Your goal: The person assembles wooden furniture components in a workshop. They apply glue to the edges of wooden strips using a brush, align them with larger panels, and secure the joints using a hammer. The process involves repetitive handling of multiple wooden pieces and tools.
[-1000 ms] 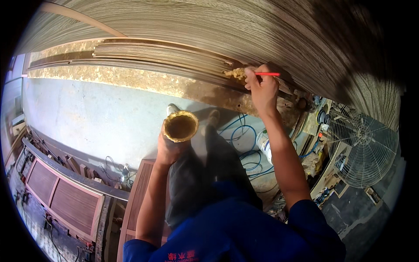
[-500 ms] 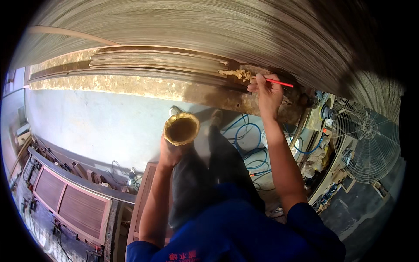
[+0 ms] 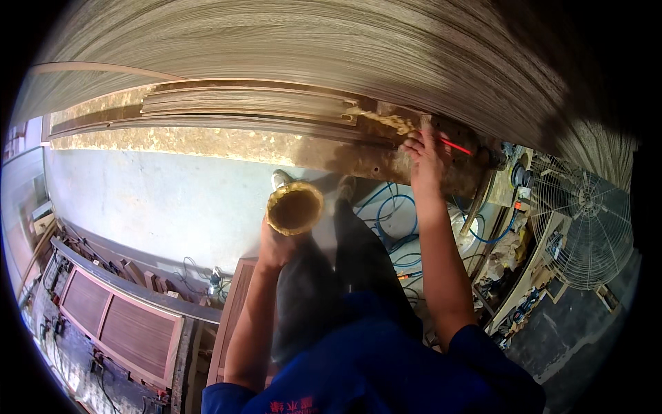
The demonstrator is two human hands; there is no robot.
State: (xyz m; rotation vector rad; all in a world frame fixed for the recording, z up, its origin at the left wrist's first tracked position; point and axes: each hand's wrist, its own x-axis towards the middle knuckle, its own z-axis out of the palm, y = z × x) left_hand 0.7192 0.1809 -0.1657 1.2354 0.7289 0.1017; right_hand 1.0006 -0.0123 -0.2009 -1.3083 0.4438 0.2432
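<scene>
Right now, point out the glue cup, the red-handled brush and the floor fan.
glue cup (image 3: 295, 207), head view, on its open, glue-crusted rim, held up by the left hand (image 3: 276, 245).
red-handled brush (image 3: 456, 145), head view, on the red handle sticking out of the right hand (image 3: 427, 157).
floor fan (image 3: 583, 231), head view, on its wire guard.

glue pot (image 3: 295, 208): round, open top, yellow-crusted rim, held upright at chest height | brush (image 3: 452, 143): thin red handle, tip against glue-smeared moulded edge of wooden door panel (image 3: 262, 110), angled
</scene>
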